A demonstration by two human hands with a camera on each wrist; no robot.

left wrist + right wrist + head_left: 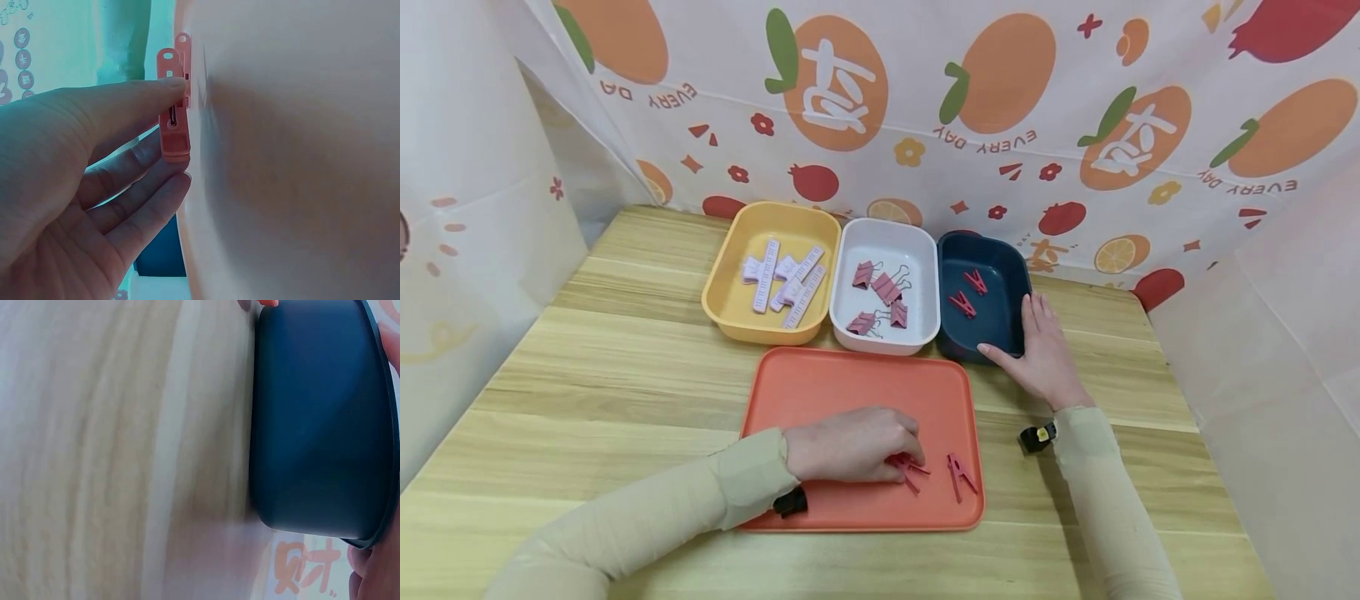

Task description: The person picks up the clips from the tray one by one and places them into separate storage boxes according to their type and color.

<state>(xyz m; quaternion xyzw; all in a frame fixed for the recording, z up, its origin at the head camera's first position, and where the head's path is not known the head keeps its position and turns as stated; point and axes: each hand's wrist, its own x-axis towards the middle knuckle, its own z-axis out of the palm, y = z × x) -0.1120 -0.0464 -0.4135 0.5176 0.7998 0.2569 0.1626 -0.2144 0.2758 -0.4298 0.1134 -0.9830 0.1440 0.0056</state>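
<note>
My left hand (pixel 861 446) is low over the orange tray (pixel 850 379), pinching a red clothespin (pixel 912 477) between thumb and fingers. Up close in the left wrist view, the thumb lies across the clothespin (pixel 173 112), its spring slot showing below the thumb. Another red clothespin (pixel 960 477) lies on the tray, right of that hand. My right hand (pixel 1041 354) rests against the right side of the dark blue bin (pixel 951 333), thumb at the front rim and fingers along the side rim. Two red clothespins (pixel 969 293) lie inside this bin.
Left of the dark bin stands a white bin (pixel 887 343) with several pink binder clips (pixel 887 288). Beside it, a yellow bin (pixel 722 321) holds several lilac ruler-like clips (pixel 765 275). The bins line up behind the tray on a wooden table (pixel 625 350), before a printed curtain (pixel 917 158).
</note>
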